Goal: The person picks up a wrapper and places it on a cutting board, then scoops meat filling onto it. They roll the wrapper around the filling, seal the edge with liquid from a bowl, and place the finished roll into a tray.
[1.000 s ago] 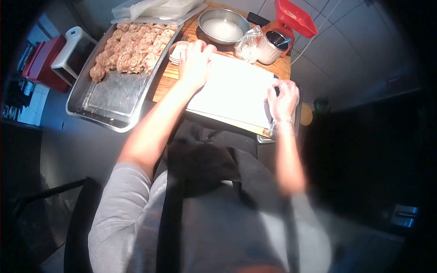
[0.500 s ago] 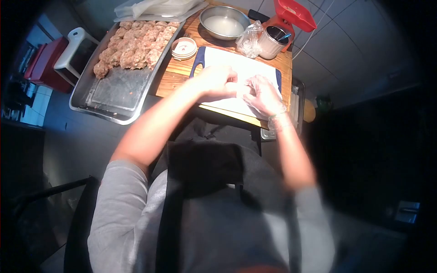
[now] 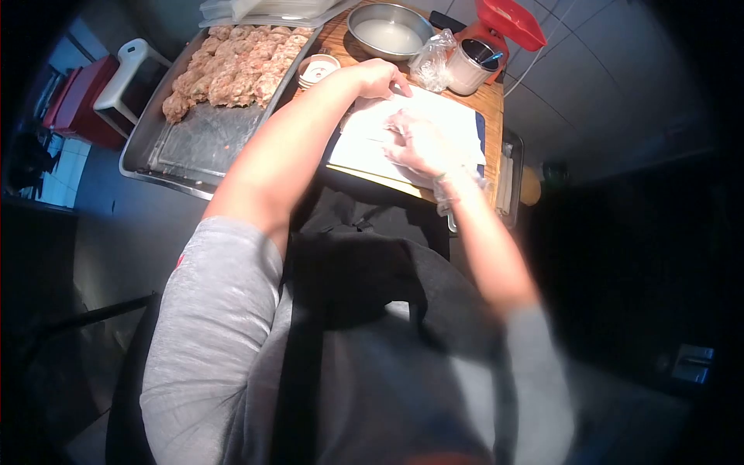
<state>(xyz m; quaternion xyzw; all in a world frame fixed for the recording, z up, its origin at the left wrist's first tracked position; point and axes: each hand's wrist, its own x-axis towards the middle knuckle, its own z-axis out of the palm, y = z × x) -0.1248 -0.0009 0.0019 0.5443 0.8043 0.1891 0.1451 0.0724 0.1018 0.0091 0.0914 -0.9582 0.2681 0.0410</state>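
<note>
Glare washes out much of the white cutting board point(image 3: 457, 116), which lies on a wooden table. Over its far left part reaches my left hand point(image 3: 378, 79), bare, fingers bent downward; whether they pinch anything is lost in the brightness. My right hand point(image 3: 422, 146), in a clear plastic glove, is over the middle of the board with its fingers curled, and what may be under them is too bright to make out. Behind the hands stand a metal bowl point(image 3: 390, 32) with whitish liquid, a crumpled plastic bag point(image 3: 432, 63) and a pale container point(image 3: 470, 71).
On the left a metal tray point(image 3: 198, 143) holds several clumps of raw minced mixture point(image 3: 236, 66). A round pale lid point(image 3: 318, 70) sits beside the board. A red scale point(image 3: 508, 23) stands at the back right, and a white stool point(image 3: 128, 81) at the far left.
My left hand has moved away from me, toward the board's far left edge. My right hand has shifted left across the board, and the hands are no longer side by side. The view has shifted slightly.
</note>
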